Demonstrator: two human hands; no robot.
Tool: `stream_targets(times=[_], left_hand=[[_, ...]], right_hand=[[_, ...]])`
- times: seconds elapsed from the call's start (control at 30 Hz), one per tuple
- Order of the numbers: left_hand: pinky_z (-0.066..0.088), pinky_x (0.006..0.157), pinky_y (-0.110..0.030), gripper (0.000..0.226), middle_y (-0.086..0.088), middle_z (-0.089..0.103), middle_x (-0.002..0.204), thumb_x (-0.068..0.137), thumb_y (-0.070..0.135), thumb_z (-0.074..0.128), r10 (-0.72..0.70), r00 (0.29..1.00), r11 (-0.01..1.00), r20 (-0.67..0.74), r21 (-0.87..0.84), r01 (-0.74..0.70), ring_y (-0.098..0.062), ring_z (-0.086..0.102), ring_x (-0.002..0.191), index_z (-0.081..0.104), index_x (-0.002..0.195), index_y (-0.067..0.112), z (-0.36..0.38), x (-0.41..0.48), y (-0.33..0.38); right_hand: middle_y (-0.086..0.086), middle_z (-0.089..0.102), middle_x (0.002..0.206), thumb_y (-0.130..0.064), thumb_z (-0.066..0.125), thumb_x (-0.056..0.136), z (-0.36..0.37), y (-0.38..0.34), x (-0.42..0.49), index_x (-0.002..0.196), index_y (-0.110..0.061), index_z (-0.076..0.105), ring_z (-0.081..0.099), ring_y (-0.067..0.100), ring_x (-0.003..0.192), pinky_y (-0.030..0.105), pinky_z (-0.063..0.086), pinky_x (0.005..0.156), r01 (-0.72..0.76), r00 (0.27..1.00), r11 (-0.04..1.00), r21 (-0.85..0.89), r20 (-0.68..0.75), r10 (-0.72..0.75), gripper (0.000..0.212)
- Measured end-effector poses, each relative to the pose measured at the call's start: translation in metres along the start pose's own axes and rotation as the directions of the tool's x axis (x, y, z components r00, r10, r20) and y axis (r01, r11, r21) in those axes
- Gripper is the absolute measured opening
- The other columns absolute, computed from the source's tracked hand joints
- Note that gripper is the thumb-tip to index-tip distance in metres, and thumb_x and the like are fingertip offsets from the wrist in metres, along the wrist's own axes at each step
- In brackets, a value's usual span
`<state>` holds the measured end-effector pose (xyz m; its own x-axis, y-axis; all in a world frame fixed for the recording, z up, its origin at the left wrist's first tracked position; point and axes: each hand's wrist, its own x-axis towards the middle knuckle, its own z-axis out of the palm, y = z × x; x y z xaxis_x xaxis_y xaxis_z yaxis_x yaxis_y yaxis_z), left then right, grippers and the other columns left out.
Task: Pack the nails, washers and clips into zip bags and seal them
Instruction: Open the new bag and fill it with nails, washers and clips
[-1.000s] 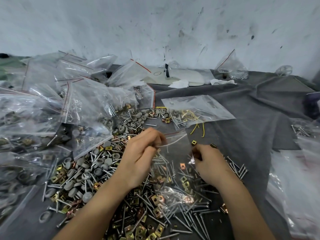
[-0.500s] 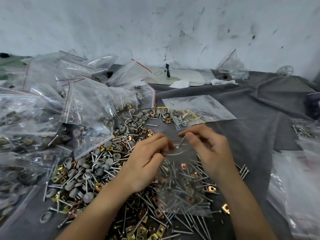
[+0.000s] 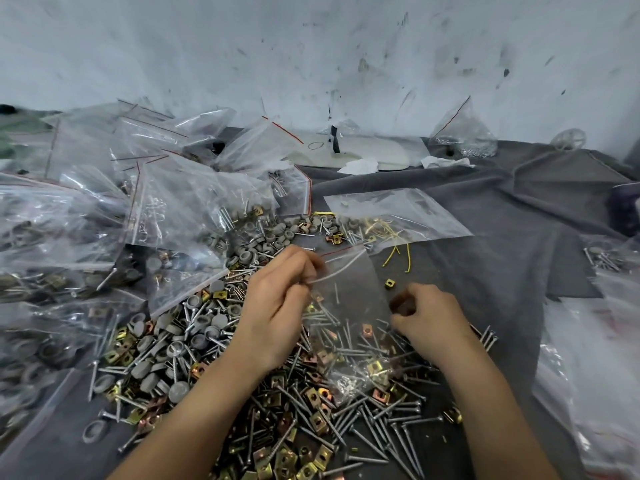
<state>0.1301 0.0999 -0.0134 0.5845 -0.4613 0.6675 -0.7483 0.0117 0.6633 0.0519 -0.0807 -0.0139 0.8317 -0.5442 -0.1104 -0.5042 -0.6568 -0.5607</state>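
1. Right hand [image 3: 426, 313]: half a second back it was up at the mouth of the zip bag [image 3: 349, 299], close to the left hand [image 3: 280, 306]. It is now down at the bag's right edge, low over the loose nails [image 3: 363, 420]. A second back it sat in about this same spot.
2. Reading: one feed cycle looks done, with a piece carried to the bag and the hand back for another pick. Filling is under way and the mouth is not sealed.
3. Right hand state: knuckles up, fingers curled in under the palm, tips close to the nails. Whether they have hold of anything I cannot tell, since the palm hides it.
4. Left hand: thumb and fingers pinch the bag's top left corner at the red zip line and hold the mouth up off the pile. Same grip as in both earlier views.
5. Grey cloth [image 3: 485, 220]: covers the work surface.
6. Filled bags [image 3: 104, 220]: heaped at left, reaching to the wall.
7. Loose pile under both forearms: nails nearest, grey washers [image 3: 207, 323] to the left, brass-coloured clips [image 3: 315, 396] mixed through.
8. Zip bag: between the hands, its lower end resting on the pile, a few clips and nails showing at the bottom.
9. Stray clip [image 3: 389, 283]: on the cloth just beside the bag's right edge.
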Motion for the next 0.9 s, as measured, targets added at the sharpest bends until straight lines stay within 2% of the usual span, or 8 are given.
stream_targets(times=[0.1, 0.17, 0.3, 0.37, 0.5, 0.6, 0.77, 0.9], left_hand=[[0.044, 0.069, -0.036, 0.012, -0.006, 0.056, 0.081, 0.075, 0.015, 0.034, -0.003, 1.000, 1.000, 0.009, -0.003, 0.003, -0.019, 0.055, 0.086, 0.040, 0.067, 0.008, 0.000, 0.000, -0.001], [0.043, 0.068, -0.032, 0.012, -0.007, 0.057, 0.081, 0.075, 0.016, 0.034, -0.009, 0.999, 1.000, 0.037, 0.007, 0.009, -0.020, 0.055, 0.084, 0.040, 0.067, 0.009, 0.001, 0.000, -0.002], [0.035, 0.063, -0.015, 0.009, -0.009, 0.060, 0.079, 0.075, 0.023, 0.032, -0.030, 0.979, 0.996, 0.199, 0.094, 0.011, -0.013, 0.051, 0.072, 0.038, 0.068, 0.024, 0.002, 0.000, -0.003], [0.032, 0.060, -0.012, 0.010, -0.008, 0.059, 0.076, 0.076, 0.026, 0.031, -0.034, 0.960, 0.991, 0.278, 0.137, -0.004, -0.010, 0.048, 0.066, 0.035, 0.068, 0.030, 0.004, -0.001, -0.003], [0.029, 0.059, -0.014, 0.023, 0.007, 0.048, 0.067, 0.077, 0.029, 0.030, -0.058, 0.936, 0.988, 0.348, 0.151, 0.005, -0.004, 0.042, 0.061, 0.045, 0.068, 0.014, 0.006, -0.004, -0.004], [0.027, 0.058, -0.013, 0.020, 0.012, 0.041, 0.064, 0.076, 0.027, 0.032, -0.042, 0.932, 0.989, 0.359, 0.149, -0.014, 0.000, 0.040, 0.060, 0.044, 0.068, 0.013, 0.007, -0.003, -0.003], [0.028, 0.058, -0.011, 0.010, 0.015, 0.040, 0.066, 0.077, 0.023, 0.037, -0.019, 0.930, 0.988, 0.367, 0.151, -0.039, 0.005, 0.040, 0.061, 0.042, 0.070, 0.018, 0.007, -0.003, 0.001], [0.029, 0.061, -0.008, 0.008, 0.016, 0.044, 0.066, 0.079, 0.019, 0.041, -0.009, 0.935, 0.985, 0.355, 0.165, -0.053, 0.006, 0.044, 0.064, 0.048, 0.075, 0.016, 0.008, -0.003, 0.003]], right_hand=[[0.001, 0.066, 0.088, -0.016, 0.066, 0.084, -0.001, -0.001, -0.001, 0.084, -0.022, 0.063, 0.058, 0.015, 0.080, 0.024, 0.044, 0.071, 0.012, 1.000, 1.000, 0.001, -0.007, -0.012, 0.007], [-0.001, 0.064, 0.087, -0.014, 0.061, 0.088, -0.001, 0.000, 0.000, 0.093, -0.019, 0.068, 0.057, 0.013, 0.076, 0.023, 0.042, 0.066, 0.035, 0.998, 0.998, 0.060, -0.046, -0.032, 0.009], [-0.003, 0.064, 0.092, -0.008, 0.050, 0.095, 0.002, -0.004, 0.000, 0.093, -0.025, 0.060, 0.059, 0.013, 0.084, 0.023, 0.044, 0.068, 0.143, 0.989, 0.925, 0.352, -0.079, -0.123, 0.019], [-0.002, 0.060, 0.092, -0.005, 0.050, 0.095, 0.003, -0.008, -0.001, 0.086, -0.029, 0.053, 0.058, 0.016, 0.087, 0.022, 0.043, 0.072, 0.244, 0.966, 0.865, 0.439, -0.189, -0.176, 0.025], [-0.002, 0.060, 0.090, 0.003, 0.056, 0.089, 0.001, -0.016, -0.007, 0.084, -0.032, 0.053, 0.060, 0.015, 0.085, 0.020, 0.049, 0.076, 0.479, 0.865, 0.745, 0.464, -0.394, -0.311, 0.036], [0.000, 0.058, 0.092, 0.006, 0.058, 0.086, 0.003, -0.020, -0.012, 0.087, -0.035, 0.054, 0.062, 0.017, 0.084, 0.022, 0.052, 0.075, 0.553, 0.830, 0.671, 0.494, -0.396, -0.392, 0.042], [-0.002, 0.058, 0.094, 0.009, 0.061, 0.083, 0.009, -0.025, -0.014, 0.090, -0.024, 0.056, 0.060, 0.012, 0.086, 0.031, 0.053, 0.079, 0.618, 0.784, 0.695, 0.367, -0.356, -0.509, 0.034], [-0.002, 0.060, 0.095, 0.006, 0.063, 0.083, 0.009, -0.025, -0.014, 0.092, -0.020, 0.060, 0.058, 0.005, 0.086, 0.015, 0.048, 0.078, 0.632, 0.769, 0.705, 0.321, -0.368, -0.523, 0.028]])
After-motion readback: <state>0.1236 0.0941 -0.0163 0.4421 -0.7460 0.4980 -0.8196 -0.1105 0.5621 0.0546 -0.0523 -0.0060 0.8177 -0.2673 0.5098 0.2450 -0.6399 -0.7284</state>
